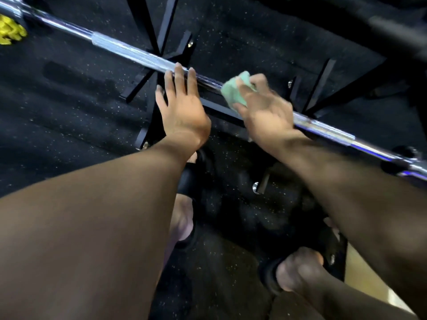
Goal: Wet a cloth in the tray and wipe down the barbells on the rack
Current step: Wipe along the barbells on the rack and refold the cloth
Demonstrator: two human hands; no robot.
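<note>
While our right hand (261, 107) pinches the pale green cloth (235, 90) against the chrome barbell (129, 53), our left hand (182, 105) lies open, straight fingertips resting on the shaft just beside it. The bar runs diagonally above the black rack frame (161, 33) and speckled rubber floor (69, 100). We judge the bar heavy, rigid and slick on its smooth stretch, grippier at the knurling; the cloth is soft and limp, best bunched and wrapped round the shaft.
</note>
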